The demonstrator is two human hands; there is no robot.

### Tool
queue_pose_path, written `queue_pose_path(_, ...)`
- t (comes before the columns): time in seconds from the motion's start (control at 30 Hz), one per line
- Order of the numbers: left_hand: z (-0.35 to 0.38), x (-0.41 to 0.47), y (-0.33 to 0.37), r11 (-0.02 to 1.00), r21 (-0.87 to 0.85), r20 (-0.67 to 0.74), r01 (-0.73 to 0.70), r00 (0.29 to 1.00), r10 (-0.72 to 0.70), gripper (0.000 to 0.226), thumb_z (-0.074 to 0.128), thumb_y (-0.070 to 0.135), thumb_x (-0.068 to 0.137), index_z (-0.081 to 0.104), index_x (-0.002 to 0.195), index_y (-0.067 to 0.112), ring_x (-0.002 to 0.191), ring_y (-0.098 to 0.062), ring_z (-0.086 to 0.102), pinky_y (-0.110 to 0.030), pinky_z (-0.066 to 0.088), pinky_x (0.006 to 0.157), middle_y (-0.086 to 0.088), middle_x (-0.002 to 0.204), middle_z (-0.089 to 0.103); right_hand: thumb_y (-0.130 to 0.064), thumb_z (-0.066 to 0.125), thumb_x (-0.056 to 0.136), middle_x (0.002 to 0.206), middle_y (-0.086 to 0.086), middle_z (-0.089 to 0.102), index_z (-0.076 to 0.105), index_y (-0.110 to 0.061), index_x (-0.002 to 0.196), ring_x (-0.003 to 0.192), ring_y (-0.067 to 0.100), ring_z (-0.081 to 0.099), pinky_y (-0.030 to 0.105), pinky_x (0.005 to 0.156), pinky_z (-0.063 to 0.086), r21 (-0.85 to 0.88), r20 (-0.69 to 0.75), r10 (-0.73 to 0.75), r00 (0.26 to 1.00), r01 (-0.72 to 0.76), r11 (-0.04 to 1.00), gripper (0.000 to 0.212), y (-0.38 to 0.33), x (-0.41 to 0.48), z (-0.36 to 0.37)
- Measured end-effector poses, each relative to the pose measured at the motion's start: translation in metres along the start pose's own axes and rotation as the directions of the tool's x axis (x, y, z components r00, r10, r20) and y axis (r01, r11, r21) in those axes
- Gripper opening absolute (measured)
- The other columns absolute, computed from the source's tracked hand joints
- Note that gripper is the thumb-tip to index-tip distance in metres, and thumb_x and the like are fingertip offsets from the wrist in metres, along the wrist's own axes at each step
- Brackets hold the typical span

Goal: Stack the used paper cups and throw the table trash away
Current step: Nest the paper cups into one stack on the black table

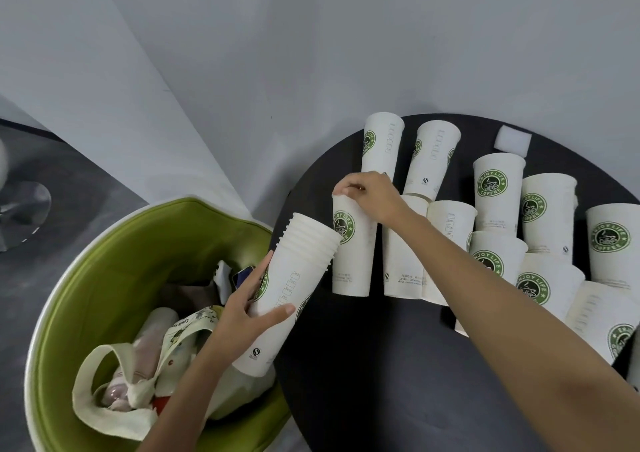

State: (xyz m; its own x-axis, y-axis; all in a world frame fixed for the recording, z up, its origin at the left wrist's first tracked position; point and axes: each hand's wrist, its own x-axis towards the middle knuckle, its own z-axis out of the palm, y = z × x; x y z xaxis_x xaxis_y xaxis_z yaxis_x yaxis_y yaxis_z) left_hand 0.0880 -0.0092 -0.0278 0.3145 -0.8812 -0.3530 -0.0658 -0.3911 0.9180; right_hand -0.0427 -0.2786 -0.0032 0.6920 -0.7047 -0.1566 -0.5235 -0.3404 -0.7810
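Note:
Several white paper cups with green coffee logos stand on a round black table [374,365]. My left hand [247,313] grips a tilted stack of nested cups [294,278] at the table's left edge, its rims pointing up and right. My right hand [370,193] pinches the rim of a single upright cup [351,254] right beside the stack. More cups [498,192] crowd the table's right half, some partly hidden behind my right forearm.
A green tub chair [149,237] left of the table holds a cream tote bag [138,379] and other items. A white foam block [512,140] lies at the table's far edge. Grey walls rise behind; dark floor lies at the left.

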Motion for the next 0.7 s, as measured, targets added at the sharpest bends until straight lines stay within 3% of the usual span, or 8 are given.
queue_pose_path(0.07, -0.002, 0.0, 0.0, 1.0, 0.01, 0.002, -0.003, 1.0, 0.003, 0.09, 0.082, 0.042, 0.067, 0.036, 0.142, 0.052, 0.133, -0.007, 0.048, -0.046, 0.041, 0.111, 0.02, 0.144, 0.05, -0.005, 0.051, 0.093, 0.1, -0.006, 0.071, 0.073, -0.013, 0.093, 0.094, 0.003, 0.059, 0.003, 0.085, 0.037, 0.016, -0.056, -0.016, 0.998, 0.017, 1.0, 0.023, -0.001, -0.003, -0.011)
queue_pose_path(0.2, -0.004, -0.002, 0.002, 0.999, 0.039, 0.017, -0.005, 1.0, 0.004, 0.086, 0.083, 0.041, 0.067, 0.037, 0.138, 0.059, 0.131, -0.009, 0.051, -0.043, 0.045, 0.108, 0.019, 0.143, 0.051, -0.006, 0.055, 0.092, 0.096, -0.009, 0.07, 0.074, -0.014, 0.092, 0.098, 0.009, 0.062, 0.019, 0.093, 0.042, 0.049, -0.197, -0.056, 0.979, 0.067, 0.997, 0.02, -0.004, -0.011, -0.038)
queue_pose_path(0.5, -0.002, -0.008, 0.001, 0.998, 0.069, 0.077, 0.001, 0.997, -0.006, 0.091, 0.086, 0.045, 0.067, 0.037, 0.143, 0.05, 0.138, -0.008, 0.043, -0.044, 0.038, 0.113, 0.02, 0.148, 0.044, -0.007, 0.054, 0.092, 0.094, -0.012, 0.067, 0.072, -0.014, 0.095, 0.089, 0.003, 0.058, 0.013, 0.084, 0.042, 0.133, -0.568, -0.002, 0.823, 0.094, 0.987, 0.02, -0.003, -0.032, -0.084)
queue_pose_path(0.57, 0.002, -0.009, 0.002, 0.997, 0.075, 0.088, -0.004, 0.996, -0.002, 0.09, 0.086, 0.034, 0.071, 0.036, 0.146, 0.044, 0.137, -0.004, 0.042, -0.04, 0.038, 0.113, 0.024, 0.147, 0.044, -0.007, 0.053, 0.091, 0.093, -0.012, 0.068, 0.072, -0.016, 0.095, 0.087, 0.003, 0.058, 0.015, 0.083, 0.042, 0.19, -0.602, 0.025, 0.798, 0.112, 0.975, 0.021, -0.004, -0.037, -0.084)
queue_pose_path(0.7, 0.011, -0.008, 0.007, 0.997, 0.07, 0.098, -0.011, 0.995, 0.005, 0.089, 0.082, 0.02, 0.073, 0.035, 0.147, 0.037, 0.135, 0.004, 0.041, -0.024, 0.038, 0.112, 0.03, 0.143, 0.046, -0.006, 0.053, 0.091, 0.09, -0.012, 0.069, 0.071, -0.023, 0.09, 0.085, 0.007, 0.058, 0.022, 0.08, 0.043, 0.304, -0.553, 0.047, 0.832, 0.149, 0.941, 0.025, -0.004, -0.048, -0.068)
